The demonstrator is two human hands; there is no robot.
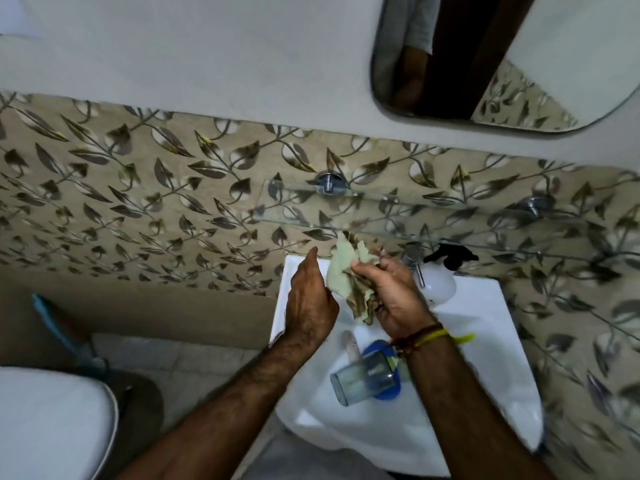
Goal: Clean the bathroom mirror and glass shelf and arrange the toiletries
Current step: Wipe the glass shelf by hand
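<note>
Green-brown cloth (349,282) bunched in right hand (391,296), fingers curled round it | left hand (310,299) beside, fingers straight, possibly touching cloth | above sink (485,341)

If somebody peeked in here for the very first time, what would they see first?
Probably the two hands over the white sink: the right hand grips a crumpled green-and-brown cloth, and the left hand reaches toward it with straight fingers. Next, the leaf-patterned tiles across the wall, with a bare glass shelf just above the hands and a mirror at the top right.
</note>
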